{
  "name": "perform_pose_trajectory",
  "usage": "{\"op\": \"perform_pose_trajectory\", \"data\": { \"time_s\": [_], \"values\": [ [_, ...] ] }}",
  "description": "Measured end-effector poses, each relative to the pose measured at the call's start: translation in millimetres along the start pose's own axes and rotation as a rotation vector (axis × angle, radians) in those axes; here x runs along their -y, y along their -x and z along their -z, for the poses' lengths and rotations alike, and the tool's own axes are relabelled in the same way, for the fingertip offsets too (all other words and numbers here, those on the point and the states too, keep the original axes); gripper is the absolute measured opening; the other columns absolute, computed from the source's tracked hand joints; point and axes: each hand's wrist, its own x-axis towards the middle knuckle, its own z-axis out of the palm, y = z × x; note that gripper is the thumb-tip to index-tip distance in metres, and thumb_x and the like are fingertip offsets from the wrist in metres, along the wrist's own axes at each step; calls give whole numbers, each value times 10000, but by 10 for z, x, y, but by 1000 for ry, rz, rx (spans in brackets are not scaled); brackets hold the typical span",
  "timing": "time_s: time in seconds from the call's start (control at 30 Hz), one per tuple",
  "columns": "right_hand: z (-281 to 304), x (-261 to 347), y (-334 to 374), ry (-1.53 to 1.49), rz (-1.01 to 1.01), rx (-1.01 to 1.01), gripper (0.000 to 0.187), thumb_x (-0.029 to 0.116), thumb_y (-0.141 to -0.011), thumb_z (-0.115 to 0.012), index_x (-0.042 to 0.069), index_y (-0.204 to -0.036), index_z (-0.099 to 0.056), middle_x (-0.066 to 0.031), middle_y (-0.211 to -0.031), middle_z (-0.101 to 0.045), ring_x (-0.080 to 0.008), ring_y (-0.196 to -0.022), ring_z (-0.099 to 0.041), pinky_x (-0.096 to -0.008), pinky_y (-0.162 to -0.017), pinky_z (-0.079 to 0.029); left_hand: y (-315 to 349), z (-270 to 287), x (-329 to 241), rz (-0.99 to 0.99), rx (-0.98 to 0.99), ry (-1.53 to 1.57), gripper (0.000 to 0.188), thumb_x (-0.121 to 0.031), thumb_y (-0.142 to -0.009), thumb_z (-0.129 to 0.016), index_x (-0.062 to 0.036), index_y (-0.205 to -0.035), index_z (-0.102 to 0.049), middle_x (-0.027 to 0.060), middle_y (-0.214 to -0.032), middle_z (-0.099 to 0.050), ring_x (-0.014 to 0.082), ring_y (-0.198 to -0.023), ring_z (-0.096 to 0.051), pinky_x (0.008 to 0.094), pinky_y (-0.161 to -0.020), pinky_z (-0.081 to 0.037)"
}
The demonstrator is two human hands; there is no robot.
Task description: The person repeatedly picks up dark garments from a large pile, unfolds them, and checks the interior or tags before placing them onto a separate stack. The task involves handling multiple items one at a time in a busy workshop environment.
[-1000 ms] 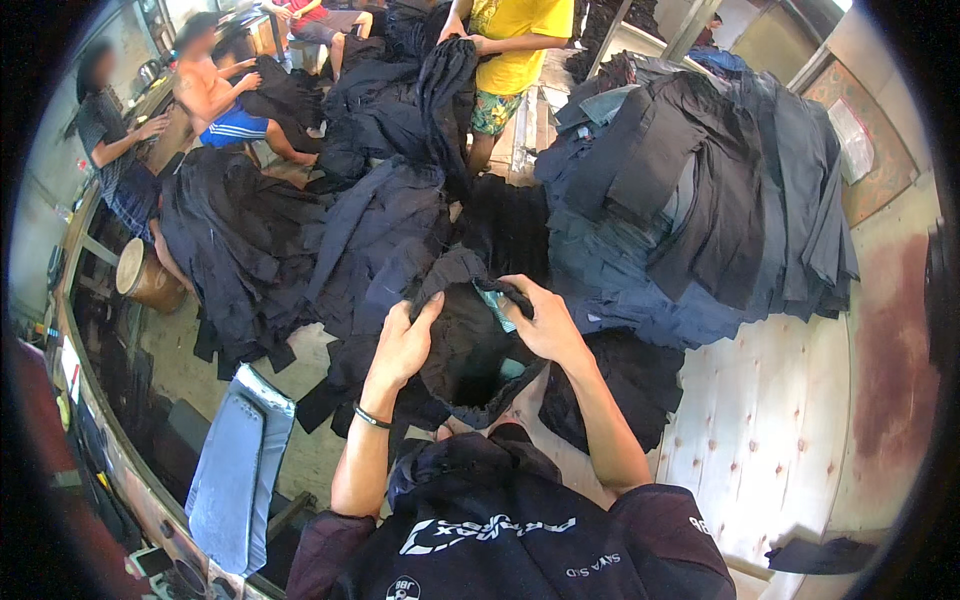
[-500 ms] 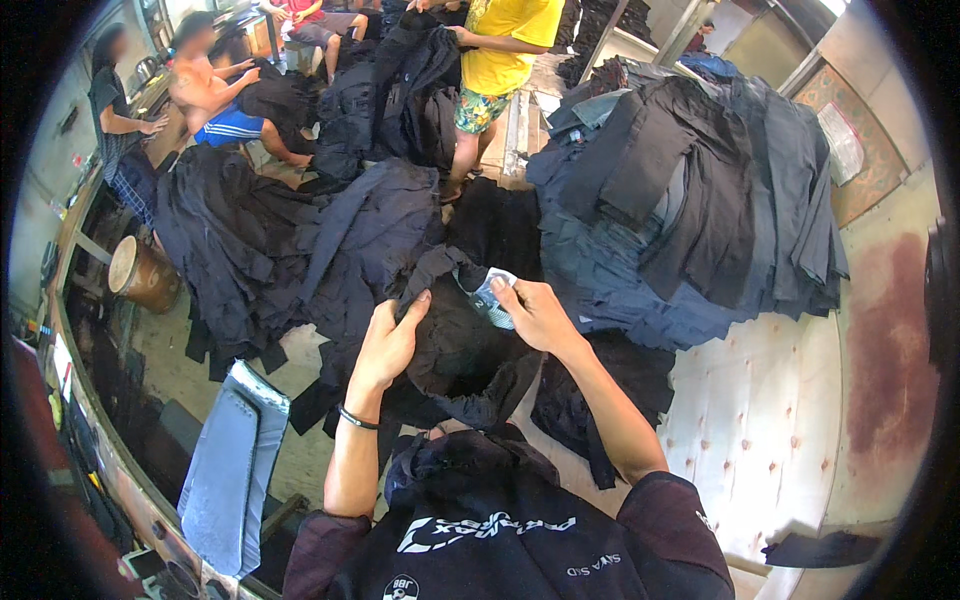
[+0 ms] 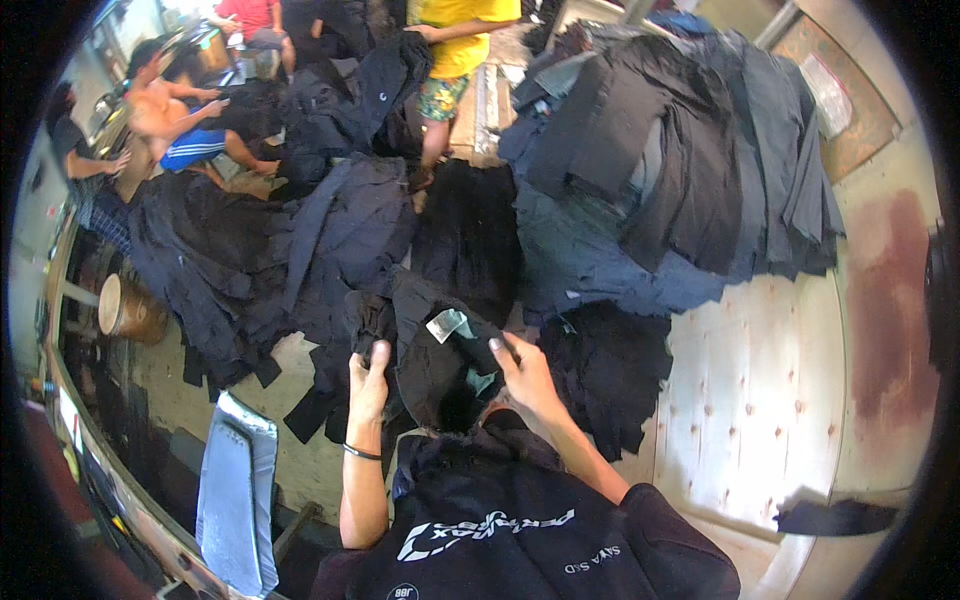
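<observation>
A pair of black trousers (image 3: 420, 368) hangs in front of me with its waist opening facing up. My left hand (image 3: 370, 390) is closed on the bunched waistband at the left side. On the opposite side my right hand (image 3: 530, 378) pinches the waistband's right edge, its thumb on top. Between the hands, a white label (image 3: 447, 324) sits at the inside of the back waistband, touched by neither hand. Light greenish lining shows inside the opening. The trouser legs hang below, mostly hidden.
Heaped dark trousers (image 3: 210, 230) lie ahead on the left, and a tall stack of dark trousers (image 3: 690, 150) stands on the right. A brown drum (image 3: 130, 308) and a blue-grey padded board (image 3: 238, 495) are at the left. Several people sit or stand beyond, one in a yellow shirt (image 3: 465, 12).
My right hand has let go of the white label and now holds the waistband's right edge. The waist is spread wider, and the view has shifted slightly.
</observation>
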Motion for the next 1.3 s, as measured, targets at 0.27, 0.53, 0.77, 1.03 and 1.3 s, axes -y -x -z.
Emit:
{"op": "perform_pose_trajectory", "data": {
  "time_s": [0.27, 0.53, 0.77, 1.03, 1.3],
  "values": [
    [2860, -1250, 203, 450, -384, -310, 375, 205, -1030, -668, -36, -1316, -690, -142, -1005, -759, -159, -764, -671, -338, -715, -565, -597, -292, 69, 58, 20, 76, 535, -298, -997, -760, 96, -1329, -617, 142, -1317, -677, 244, -1148, -660, 354, -1002, -530],
    [4851, -714, 642, 493, -591, -439, 454, 327, -1063, -628, 5, -1381, -668, -95, -763, -716, -177, -656, -685, -397, -654, -564, -867, -1012, 110, 86, -6, -182, 829, -429, -986, -744, 155, -1499, -455, 223, -1544, -513, 336, -1363, -557, 395, -1104, -485],
    [3744, -2529, -330, 584, -656, -354, 533, 438, -1004, -650, 76, -1396, -668, -311, -1225, -703, -477, -1143, -690, -531, -959, -548, -677, -1819, -76, 53, -13, -111, 538, -301, -1040, -703, 67, -1407, -565, 141, -1380, -636, 269, -1211, -640, 373, -1023, -533],
    [1450, -1272, -1562, -173, 302, 117, 967, 384, -809, -924, 139, -1605, -434, -195, -1631, -299, -394, -1415, -492, -508, -1124, -485, -474, -2628, -138, 5, 261, -51, 292, -277, -1074, -655, -1, -1168, -679, 43, -1146, -698, 134, -1047, -634, 302, -926, -506],
    [1672, -430, -2297, -311, 9, 340, 426, 0, -943, -462, -11, -1327, -645, -149, -1141, -720, -202, -1033, -663, -326, -935, -512, -523, -2618, -796, -608, 17, -665, 534, -4, -967, -562, -33, -1500, -560, 253, -1450, -617, 369, -1365, -599, 380, -1111, -483]
  ]
}}
